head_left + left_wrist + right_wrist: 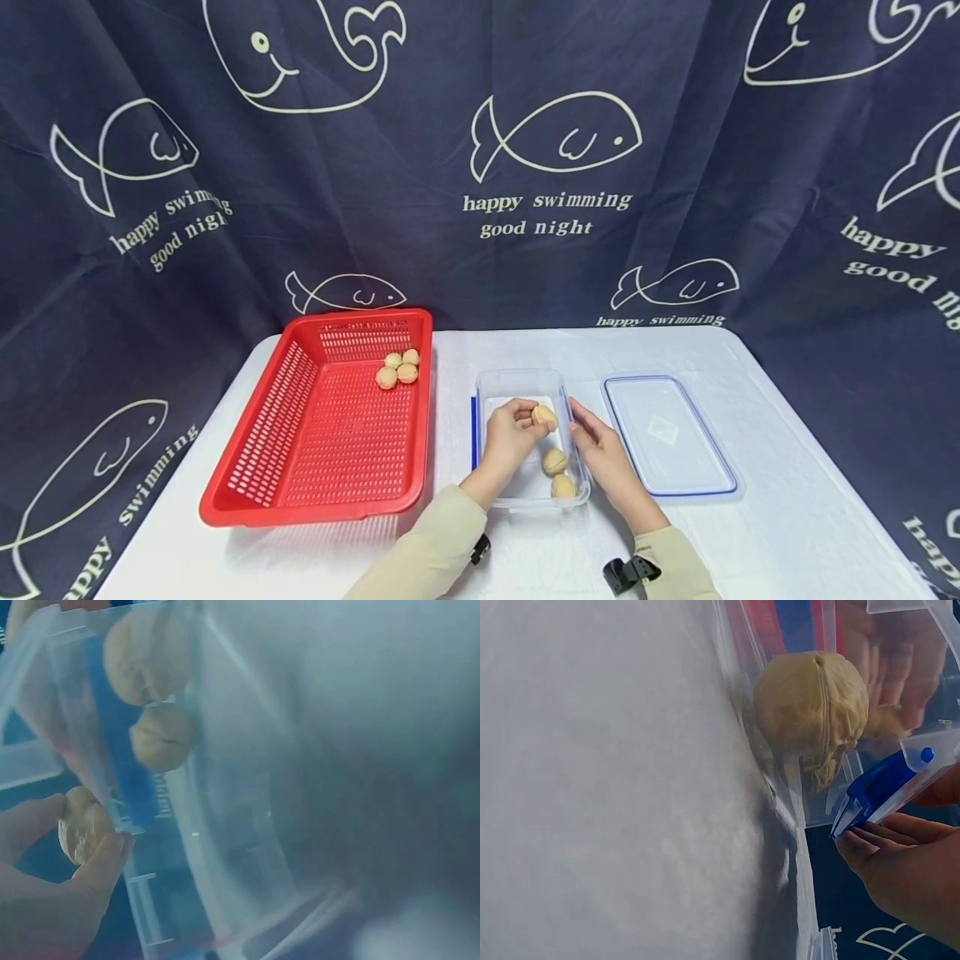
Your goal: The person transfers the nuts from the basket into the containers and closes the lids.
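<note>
Flanking the box (521, 382): a lid (667, 454), and a basket (330, 433) holding perhaps four walnuts (407, 372).

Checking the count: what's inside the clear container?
Two walnuts lie in the clear container; the left hand pinches a third over its floor, hiding part from view.

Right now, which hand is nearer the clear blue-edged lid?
Right. The right hand is at the side of the clear plastic container facing the lid; the left hand is farther away, over the container, pinching a walnut.
</note>
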`<state>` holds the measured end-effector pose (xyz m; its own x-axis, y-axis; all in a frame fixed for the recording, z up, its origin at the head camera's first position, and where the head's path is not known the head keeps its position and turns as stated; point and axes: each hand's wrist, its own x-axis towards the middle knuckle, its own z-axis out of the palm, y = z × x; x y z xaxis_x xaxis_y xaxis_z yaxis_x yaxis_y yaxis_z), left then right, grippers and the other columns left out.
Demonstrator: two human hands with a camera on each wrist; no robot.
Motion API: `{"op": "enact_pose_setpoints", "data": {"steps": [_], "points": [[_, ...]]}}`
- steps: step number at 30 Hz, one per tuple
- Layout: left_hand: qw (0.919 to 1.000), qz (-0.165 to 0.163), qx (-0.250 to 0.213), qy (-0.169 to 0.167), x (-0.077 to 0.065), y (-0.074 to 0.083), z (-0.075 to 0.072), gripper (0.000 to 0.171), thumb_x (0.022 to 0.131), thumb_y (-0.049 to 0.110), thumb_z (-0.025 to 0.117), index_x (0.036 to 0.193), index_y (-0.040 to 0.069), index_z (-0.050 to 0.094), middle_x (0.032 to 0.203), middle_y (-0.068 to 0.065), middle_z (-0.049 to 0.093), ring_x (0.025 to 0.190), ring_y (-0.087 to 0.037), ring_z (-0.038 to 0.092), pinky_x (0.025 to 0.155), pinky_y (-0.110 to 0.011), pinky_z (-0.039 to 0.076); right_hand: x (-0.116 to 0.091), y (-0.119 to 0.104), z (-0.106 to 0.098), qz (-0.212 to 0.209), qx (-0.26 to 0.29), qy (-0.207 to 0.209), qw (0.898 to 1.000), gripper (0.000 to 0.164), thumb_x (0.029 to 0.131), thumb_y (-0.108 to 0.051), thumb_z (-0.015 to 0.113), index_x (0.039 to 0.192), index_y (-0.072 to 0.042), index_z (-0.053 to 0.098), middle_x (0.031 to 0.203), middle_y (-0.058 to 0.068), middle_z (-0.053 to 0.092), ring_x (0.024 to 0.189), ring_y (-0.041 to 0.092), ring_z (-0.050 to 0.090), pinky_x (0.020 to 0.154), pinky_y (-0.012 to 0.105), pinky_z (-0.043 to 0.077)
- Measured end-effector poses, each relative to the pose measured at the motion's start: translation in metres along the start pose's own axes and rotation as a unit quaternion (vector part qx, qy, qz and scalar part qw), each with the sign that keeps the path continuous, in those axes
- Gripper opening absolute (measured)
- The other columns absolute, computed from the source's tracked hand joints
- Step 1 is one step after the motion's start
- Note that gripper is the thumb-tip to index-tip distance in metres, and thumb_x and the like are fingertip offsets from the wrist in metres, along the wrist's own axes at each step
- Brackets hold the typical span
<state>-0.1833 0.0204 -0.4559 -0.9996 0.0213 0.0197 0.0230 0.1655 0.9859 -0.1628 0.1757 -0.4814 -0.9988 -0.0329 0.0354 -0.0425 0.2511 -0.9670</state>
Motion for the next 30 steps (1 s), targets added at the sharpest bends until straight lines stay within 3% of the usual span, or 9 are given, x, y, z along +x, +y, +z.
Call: {"op": "enact_pose_setpoints", "data": {"steps": [6, 16, 24, 30], "points": [[0.9995, -0.007, 0.031, 0.000, 0.001, -0.012, 0.005, 0.030, 0.073, -0.002, 0.080, 0.098, -0.008, 0.065, 0.084, -0.011, 0.069, 0.076, -0.016, 0.068, 0.067, -0.020, 0.055, 0.000, -0.001, 0.002, 0.000, -0.002, 0.000, 1.000, 0.048, 0.102, -0.014, 0.047, 0.146, -0.002, 0.036, 0.151, 0.019, 0.033, 0.139, 0.032, 0.031, 0.112, 0.038, 0.025], [0.9964, -0.027, 0.077, -0.023, 0.003, -0.016, 0.008, 0.029, 0.076, 0.001, 0.079, 0.099, -0.008, 0.064, 0.083, -0.008, 0.066, 0.073, -0.012, 0.064, 0.066, -0.020, 0.055, 0.001, -0.002, 0.001, 0.005, -0.003, -0.004, 1.000, 0.048, 0.102, -0.017, 0.046, 0.147, -0.004, 0.035, 0.152, 0.018, 0.032, 0.140, 0.032, 0.030, 0.113, 0.038, 0.025], [0.9945, 0.003, 0.098, -0.037, 0.004, -0.019, 0.011, 0.022, 0.078, -0.008, 0.071, 0.098, -0.012, 0.063, 0.083, -0.015, 0.067, 0.074, -0.018, 0.068, 0.067, -0.020, 0.055, 0.000, -0.001, 0.000, -0.002, -0.007, -0.001, 1.000, 0.048, 0.102, -0.017, 0.046, 0.147, -0.001, 0.035, 0.152, 0.019, 0.032, 0.139, 0.033, 0.030, 0.111, 0.037, 0.027], [0.9948, -0.008, 0.100, -0.019, 0.002, -0.016, 0.008, 0.023, 0.079, -0.008, 0.064, 0.102, -0.011, 0.064, 0.088, -0.016, 0.068, 0.080, -0.019, 0.067, 0.071, -0.024, 0.055, 0.000, 0.000, 0.001, 0.002, -0.005, -0.002, 1.000, 0.049, 0.102, -0.018, 0.046, 0.147, -0.002, 0.034, 0.152, 0.019, 0.031, 0.140, 0.033, 0.029, 0.112, 0.039, 0.026]]}}
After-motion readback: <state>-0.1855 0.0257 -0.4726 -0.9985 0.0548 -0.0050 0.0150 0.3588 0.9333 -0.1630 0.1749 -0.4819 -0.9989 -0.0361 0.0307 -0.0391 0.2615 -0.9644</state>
